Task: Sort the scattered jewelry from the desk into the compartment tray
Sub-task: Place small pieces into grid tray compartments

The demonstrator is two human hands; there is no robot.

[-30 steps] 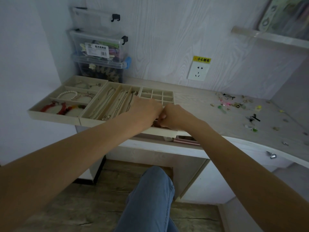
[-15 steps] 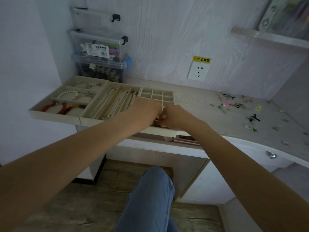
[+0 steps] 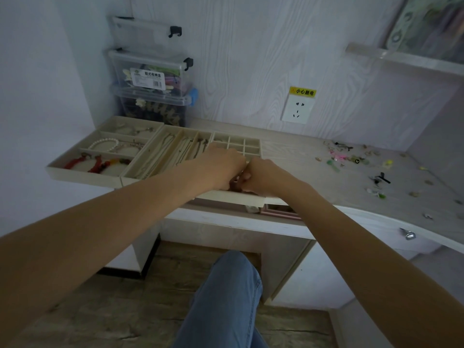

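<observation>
Beige felt lines the compartment tray (image 3: 82,172), which we count as three sections side by side at the left end of the desk (image 3: 301,167). The left section has three bays: a chain at the back, a pearl bracelet (image 3: 104,144) in the middle, red bead bracelets (image 3: 98,164) in front. The middle section's long slots hold necklaces; their number is unclear. The right section is a grid of small cells, those in view looking bare.

Our left hand (image 3: 221,167) and right hand (image 3: 263,175) meet over that grid's near edge, fingers curled and thumbs nearly touching; whatever they pinch is too small to make out.

We judge the bracelets and necklaces sorted. The scattered jewelry (image 3: 351,159), well over a dozen small pieces, lies well apart on the desk's right.
</observation>
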